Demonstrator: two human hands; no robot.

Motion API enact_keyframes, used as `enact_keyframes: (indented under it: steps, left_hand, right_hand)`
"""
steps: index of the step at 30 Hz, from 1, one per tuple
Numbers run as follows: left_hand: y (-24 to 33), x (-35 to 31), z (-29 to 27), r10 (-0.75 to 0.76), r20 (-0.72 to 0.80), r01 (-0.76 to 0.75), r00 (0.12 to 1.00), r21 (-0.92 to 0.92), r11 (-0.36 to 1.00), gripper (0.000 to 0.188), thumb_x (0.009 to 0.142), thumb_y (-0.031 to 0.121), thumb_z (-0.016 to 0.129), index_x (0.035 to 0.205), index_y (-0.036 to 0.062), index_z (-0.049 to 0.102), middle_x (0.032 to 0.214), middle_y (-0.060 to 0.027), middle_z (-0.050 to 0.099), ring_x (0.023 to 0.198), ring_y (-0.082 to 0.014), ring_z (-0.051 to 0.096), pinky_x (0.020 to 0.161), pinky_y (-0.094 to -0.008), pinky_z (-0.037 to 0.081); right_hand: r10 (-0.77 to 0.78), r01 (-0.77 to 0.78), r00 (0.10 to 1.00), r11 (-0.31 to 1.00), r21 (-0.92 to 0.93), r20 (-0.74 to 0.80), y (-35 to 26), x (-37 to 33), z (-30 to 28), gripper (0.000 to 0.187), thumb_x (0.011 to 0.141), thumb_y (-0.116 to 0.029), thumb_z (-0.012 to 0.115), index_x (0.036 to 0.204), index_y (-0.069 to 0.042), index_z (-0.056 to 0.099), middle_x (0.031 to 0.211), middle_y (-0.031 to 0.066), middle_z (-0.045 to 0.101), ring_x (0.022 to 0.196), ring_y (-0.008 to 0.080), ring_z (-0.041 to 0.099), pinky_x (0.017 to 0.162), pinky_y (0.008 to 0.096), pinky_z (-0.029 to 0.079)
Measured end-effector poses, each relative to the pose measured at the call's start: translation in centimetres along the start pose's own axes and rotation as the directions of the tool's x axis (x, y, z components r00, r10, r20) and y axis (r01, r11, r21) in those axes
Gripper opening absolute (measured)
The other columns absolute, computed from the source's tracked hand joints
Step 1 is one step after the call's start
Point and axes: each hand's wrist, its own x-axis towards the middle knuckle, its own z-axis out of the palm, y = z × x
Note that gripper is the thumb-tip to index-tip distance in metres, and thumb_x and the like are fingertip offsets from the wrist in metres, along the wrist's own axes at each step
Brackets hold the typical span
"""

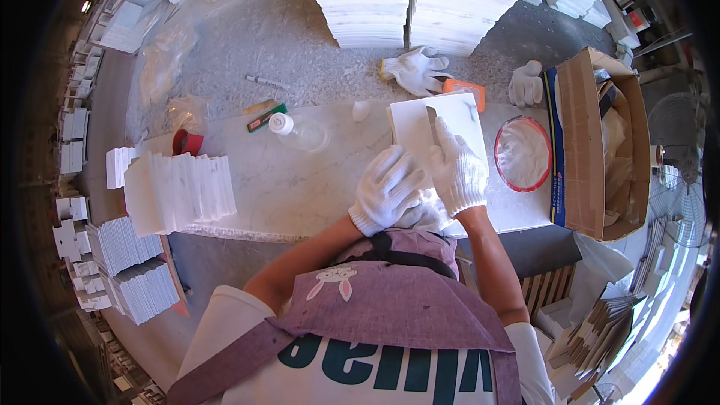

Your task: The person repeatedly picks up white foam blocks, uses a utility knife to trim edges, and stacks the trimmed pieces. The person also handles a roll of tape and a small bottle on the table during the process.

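Observation:
A white square marble tile lies on the marble bench top in front of me. My right hand, in a white knitted glove, is closed on a thin grey strip like a scraper blade, which rests against the tile's face. Only the strip's upper end shows beyond my fingers. My left hand, gloved too, lies at the tile's lower left edge with its fingers stretched out. Below and between the hands is a bunched white cloth, partly hidden by them.
A red-rimmed tub of white powder and an open cardboard box stand at right. Spare gloves and an orange item lie beyond the tile. Left are a clear bottle, red tape roll and tile stack.

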Motion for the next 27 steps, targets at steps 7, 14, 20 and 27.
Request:
enact_keyframes:
  steps: [7,14,20,27]
  left_hand:
    - [-0.1,0.0,0.3,-0.008,-0.020,0.007,1.000,-0.041,0.999,0.046,0.069,0.015,0.079,0.113,0.0111,0.069,0.128,-0.0136,0.056,0.121,-0.0409,0.055,0.094,-0.0495,0.051]
    - [0.0,0.2,0.2,-0.012,-0.005,0.012,1.000,-0.036,0.999,0.042,0.072,0.014,0.076,0.113,0.0110,0.069,0.126,-0.0130,0.057,0.120,-0.0408,0.055,0.093,-0.0475,0.053]
    - [-0.1,-0.3,0.5,-0.015,-0.027,0.014,1.000,-0.036,0.999,0.040,0.074,0.017,0.076,0.113,0.0115,0.069,0.127,-0.0130,0.057,0.121,-0.0411,0.055,0.093,-0.0477,0.053]
    - [-0.2,0.1,0.3,-0.002,-0.015,0.001,1.000,-0.054,0.999,0.038,0.076,0.019,0.075,0.113,0.0111,0.068,0.128,-0.0133,0.057,0.120,-0.0422,0.055,0.093,-0.0490,0.053]
  right_hand:
    - [0.059,-0.062,0.997,0.996,0.060,0.049,0.1,-0.4,0.3,0.047,0.090,-0.016,0.055,0.136,-0.005,0.057,0.113,0.0253,0.065,0.104,0.0396,0.063,0.092,0.0448,0.048]
    - [0.002,-0.001,1.000,0.993,0.122,-0.015,-1.1,0.8,0.8,0.047,0.088,-0.012,0.056,0.134,-0.003,0.057,0.112,0.0258,0.065,0.104,0.0396,0.063,0.093,0.0436,0.048]
    - [0.045,-0.045,0.999,0.989,0.138,0.007,-0.5,0.1,0.3,0.046,0.089,-0.013,0.056,0.134,-0.004,0.059,0.112,0.0254,0.066,0.104,0.0392,0.063,0.093,0.0435,0.048]
    - [0.002,-0.003,1.000,0.990,0.140,0.006,-1.3,1.6,2.3,0.044,0.090,-0.013,0.056,0.133,-0.005,0.059,0.111,0.0237,0.067,0.103,0.0378,0.065,0.092,0.0424,0.049]
